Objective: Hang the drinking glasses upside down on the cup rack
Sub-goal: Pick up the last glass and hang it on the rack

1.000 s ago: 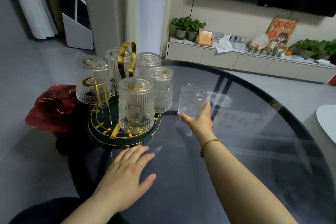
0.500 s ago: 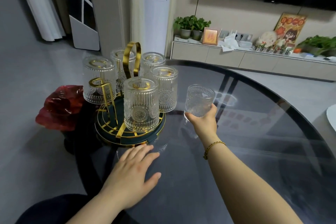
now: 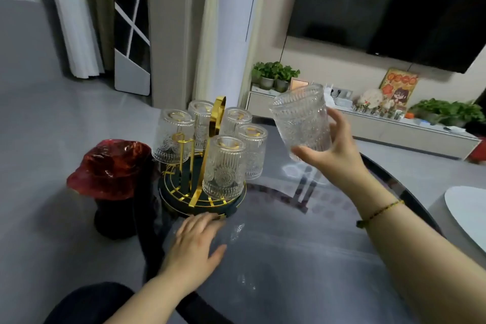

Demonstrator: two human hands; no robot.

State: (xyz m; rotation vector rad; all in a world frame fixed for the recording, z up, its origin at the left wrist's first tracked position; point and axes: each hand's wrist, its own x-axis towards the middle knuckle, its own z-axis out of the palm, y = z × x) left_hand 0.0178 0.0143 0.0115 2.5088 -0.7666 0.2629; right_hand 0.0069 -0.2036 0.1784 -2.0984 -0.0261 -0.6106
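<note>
A round dark green cup rack [image 3: 184, 202] with gold wires and a gold loop handle stands at the left of the glass table. Several ribbed drinking glasses hang upside down on it; the nearest one [image 3: 224, 167] is at the front. One gold peg [image 3: 181, 139] at the front left carries no glass. My right hand [image 3: 331, 151] holds another ribbed glass [image 3: 301, 119] in the air to the right of the rack, tilted. My left hand [image 3: 196, 241] lies flat on the table with its fingertips against the rack's base.
The dark round glass table [image 3: 302, 258] has its edge just left of the rack. A bin with a red liner [image 3: 113, 173] stands on the floor beside that edge. A white chair or table top [image 3: 465, 210] shows at the far right.
My right hand has lifted the glass off the table, raised it well above the rack's height and tilted it. My left hand has slid forward to touch the rack's base.
</note>
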